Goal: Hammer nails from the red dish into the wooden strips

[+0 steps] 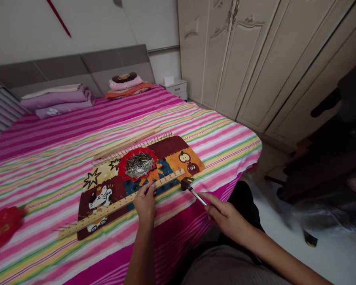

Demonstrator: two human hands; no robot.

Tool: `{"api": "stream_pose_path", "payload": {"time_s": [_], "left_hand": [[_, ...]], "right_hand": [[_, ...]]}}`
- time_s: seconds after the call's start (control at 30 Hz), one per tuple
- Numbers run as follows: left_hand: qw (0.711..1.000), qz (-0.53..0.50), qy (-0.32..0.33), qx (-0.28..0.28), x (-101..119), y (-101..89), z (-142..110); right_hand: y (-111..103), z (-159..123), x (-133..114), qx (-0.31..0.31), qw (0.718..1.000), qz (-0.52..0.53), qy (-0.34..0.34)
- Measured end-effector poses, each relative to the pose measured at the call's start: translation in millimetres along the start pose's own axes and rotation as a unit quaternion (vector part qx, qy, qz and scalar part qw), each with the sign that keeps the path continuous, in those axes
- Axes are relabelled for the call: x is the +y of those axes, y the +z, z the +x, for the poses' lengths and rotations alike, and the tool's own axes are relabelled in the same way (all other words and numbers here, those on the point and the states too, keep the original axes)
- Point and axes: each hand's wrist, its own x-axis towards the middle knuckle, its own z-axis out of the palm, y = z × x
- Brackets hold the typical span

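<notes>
Strip (118, 204) of wood, dotted with holes, lies aslant from the lower left to the centre of the frame, across the mat (178, 144) on the bed (225, 140). At the centre, the left hand (144, 200) has its grip drawn close together on the strip, though I cannot tell whether it pinches anything, while the right hand's (222, 213) grip is clamped on the hammer (197, 195). Above the left hand, a red bowl (123, 170) of nails (140, 164) rests on the mat.

On a bed (213, 124), the left hand (145, 198) touched a wooden strip (118, 204); the right hand (221, 209) gripped a hammer (197, 196); a bowl (122, 168) held nails (139, 164).
</notes>
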Motion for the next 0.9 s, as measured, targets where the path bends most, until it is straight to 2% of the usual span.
{"api": "stream_pose_path", "payload": {"time_s": [0.23, 0.47, 0.67, 0.9], "left_hand": [[0.997, 0.065, 0.026, 0.030, -7, 5.5, -3], [0.963, 0.193, 0.174, 0.067, -5, 11.0, -10], [0.951, 0.200, 0.224, 0.075, -13, 11.8, -8], [0.945, 0.197, 0.250, 0.071, -21, 8.8, -10]], "right_hand": [[2, 4, -7, 0.001, 0.999, -0.028, -0.028], [18, 27, -21, -0.033, 0.997, -0.017, -0.064], [35, 51, -33, -0.044, 0.996, -0.029, -0.076], [45, 64, -46, -0.063, 0.986, -0.045, -0.151]]}}
